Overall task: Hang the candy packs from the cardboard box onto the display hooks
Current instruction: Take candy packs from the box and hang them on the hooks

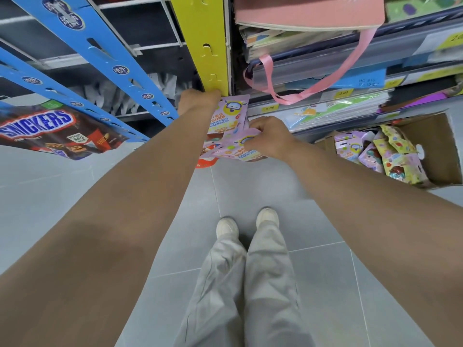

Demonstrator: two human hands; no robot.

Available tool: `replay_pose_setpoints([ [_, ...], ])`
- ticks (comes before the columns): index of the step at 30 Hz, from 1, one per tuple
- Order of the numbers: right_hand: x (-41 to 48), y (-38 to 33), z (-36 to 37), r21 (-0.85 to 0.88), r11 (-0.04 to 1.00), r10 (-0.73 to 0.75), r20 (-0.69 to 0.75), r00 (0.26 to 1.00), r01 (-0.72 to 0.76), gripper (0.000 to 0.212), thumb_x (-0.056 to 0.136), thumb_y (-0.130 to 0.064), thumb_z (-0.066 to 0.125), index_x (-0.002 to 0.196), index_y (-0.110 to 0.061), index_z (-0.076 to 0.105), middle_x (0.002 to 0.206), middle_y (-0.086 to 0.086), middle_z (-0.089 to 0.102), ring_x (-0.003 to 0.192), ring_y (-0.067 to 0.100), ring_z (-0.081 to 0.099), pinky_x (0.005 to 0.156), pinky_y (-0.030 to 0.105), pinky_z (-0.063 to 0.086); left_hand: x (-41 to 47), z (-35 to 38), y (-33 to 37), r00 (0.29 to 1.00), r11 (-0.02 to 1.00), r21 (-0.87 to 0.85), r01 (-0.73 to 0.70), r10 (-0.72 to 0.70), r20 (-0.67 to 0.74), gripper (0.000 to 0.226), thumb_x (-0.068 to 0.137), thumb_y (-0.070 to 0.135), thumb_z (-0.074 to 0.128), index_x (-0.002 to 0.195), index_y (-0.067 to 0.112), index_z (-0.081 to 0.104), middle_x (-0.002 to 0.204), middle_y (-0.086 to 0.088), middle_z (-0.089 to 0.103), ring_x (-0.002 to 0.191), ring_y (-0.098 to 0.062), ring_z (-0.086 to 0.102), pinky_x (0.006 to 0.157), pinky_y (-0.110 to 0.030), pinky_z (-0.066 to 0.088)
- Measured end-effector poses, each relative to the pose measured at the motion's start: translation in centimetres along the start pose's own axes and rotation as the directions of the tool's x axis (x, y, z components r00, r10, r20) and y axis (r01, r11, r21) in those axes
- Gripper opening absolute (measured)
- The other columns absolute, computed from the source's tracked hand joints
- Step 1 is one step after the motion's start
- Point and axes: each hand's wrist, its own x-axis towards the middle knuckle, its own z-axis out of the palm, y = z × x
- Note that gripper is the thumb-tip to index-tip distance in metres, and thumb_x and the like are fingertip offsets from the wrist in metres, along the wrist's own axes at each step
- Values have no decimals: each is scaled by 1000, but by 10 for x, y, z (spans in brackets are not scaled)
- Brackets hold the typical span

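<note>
A yellow display strip (203, 41) with hook slots hangs in the middle of the view. My left hand (196, 100) grips the strip's lower end, right above a pink candy pack (231, 112) that hangs there. My right hand (269, 137) holds another pink candy pack (234, 147) just below and in front of it. The cardboard box (436, 144) stands on the floor to the right, with several pink and yellow candy packs (390, 156) inside.
Blue display strips (100, 48) slant across the left, with a Snickers bag (52, 131) hanging from them. Shelves with stationery and a pink bag with a ribbon strap (308, 13) fill the upper right. My feet (248, 222) stand on grey floor tiles.
</note>
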Motion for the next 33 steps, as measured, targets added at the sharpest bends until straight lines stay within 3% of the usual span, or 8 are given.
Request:
replay_pose_setpoints([
  [3,-3,0,0,-11,1000,25,-25,999,-25,20,77,-3,64,91,-16,70,66,-5,52,71,16,47,41,12,35,1,2,-1,999,999,52,-13,11,36,23,87,35,49,80,13,53,83,-2,57,82,-19,56,77,-27,44],
  [5,-4,1,0,0,998,62,-45,997,-62,10,77,-5,64,79,-14,69,68,0,52,72,18,47,44,16,35,-1,1,-10,993,969,239,-71,45,111,47,93,43,38,115,3,51,121,-13,53,118,-28,46,102,-32,33],
  [9,-2,6,0,35,993,119,-132,984,-115,10,74,-7,65,66,-13,63,72,6,53,69,19,49,57,21,39,-6,-1,-27,973,888,423,-181,98,211,63,94,46,40,134,-2,31,145,-18,30,138,-28,25,113,-34,20],
  [12,-2,5,-2,73,991,127,-184,975,-116,8,74,-7,66,80,-2,68,71,6,54,69,18,48,48,15,39,-5,-12,-34,979,942,294,-162,117,165,56,90,33,50,134,4,30,136,-17,44,128,-34,39,108,-44,32],
  [16,-6,-1,-2,154,985,112,-189,976,-83,5,79,-9,69,83,-11,70,72,2,59,73,17,52,42,4,36,-19,-24,-48,932,904,245,-352,361,6,33,88,20,50,118,6,49,117,-13,58,107,-32,54,92,-43,45],
  [20,-5,-6,5,266,961,136,-235,962,-71,26,76,-12,73,101,-5,70,96,16,70,82,20,60,79,34,54,-38,-32,-52,841,832,133,-539,522,140,26,88,12,52,111,11,65,113,-3,66,107,-20,58,96,-33,45],
  [27,-8,-20,13,451,889,166,-164,972,-76,25,77,-12,75,99,-3,68,89,9,66,79,21,64,79,36,55,-35,-40,-47,802,788,160,-595,596,50,13,82,19,62,92,16,71,96,-1,68,95,-20,59,90,-46,46],
  [33,-5,-29,15,551,833,195,-216,957,-45,13,78,-14,73,88,-6,68,85,16,67,78,26,65,78,45,55,-37,-37,-37,768,767,197,-611,634,-85,29,82,30,59,108,21,67,91,-2,66,91,-24,58,90,-41,42],
])
